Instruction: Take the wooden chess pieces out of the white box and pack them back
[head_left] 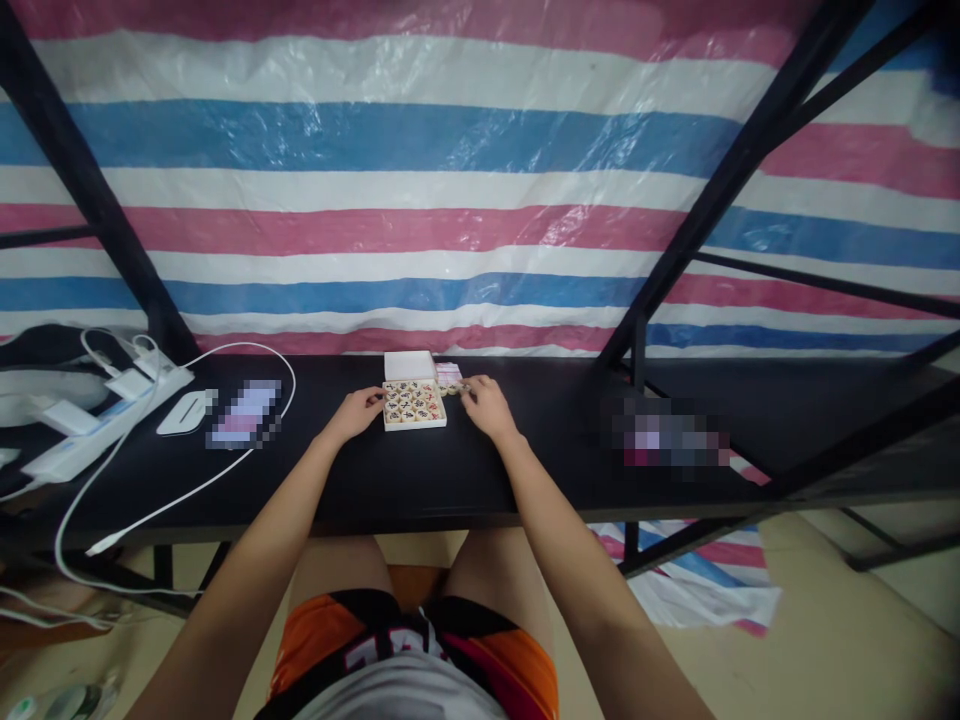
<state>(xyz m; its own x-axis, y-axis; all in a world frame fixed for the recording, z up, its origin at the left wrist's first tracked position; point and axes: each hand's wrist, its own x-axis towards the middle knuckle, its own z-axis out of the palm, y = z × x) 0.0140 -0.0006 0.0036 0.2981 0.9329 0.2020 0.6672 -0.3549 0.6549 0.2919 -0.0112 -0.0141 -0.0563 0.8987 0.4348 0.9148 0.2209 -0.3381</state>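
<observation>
I see the open box of round pieces on the table, central for easy reach. The left hand curls at its edge, likely steadying it; the right hand bends beside the paper. Whether either grips anything, I cannot tell.

A head camera looks forward and down — above the lap, near the table, facing a striped sheet.

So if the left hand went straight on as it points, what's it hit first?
Likely the left side of the white box. The left hand is right by it; whether they already touch is unclear.
</observation>
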